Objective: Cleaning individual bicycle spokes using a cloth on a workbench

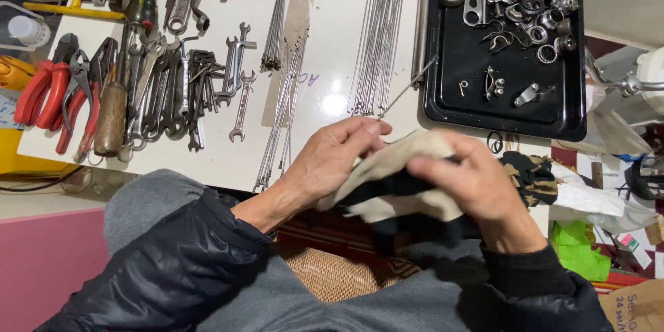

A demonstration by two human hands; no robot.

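My left hand (332, 159) pinches the near end of a thin metal spoke (408, 86) that slants up toward the black tray. My right hand (477, 180) grips a beige and black rag (394, 166) bunched between both hands, just above my lap. The spoke's lower end disappears into the rag. Both hands hover at the near edge of the white table (332, 48).
Bundles of loose spokes (377, 41) lie on the table beyond my hands. A black tray (505, 107) of small metal parts sits at the right. Wrenches (187, 83), red-handled pliers (48, 90) and a wooden-handled tool (111, 117) crowd the left. A green cloth (577, 249) lies at lower right.
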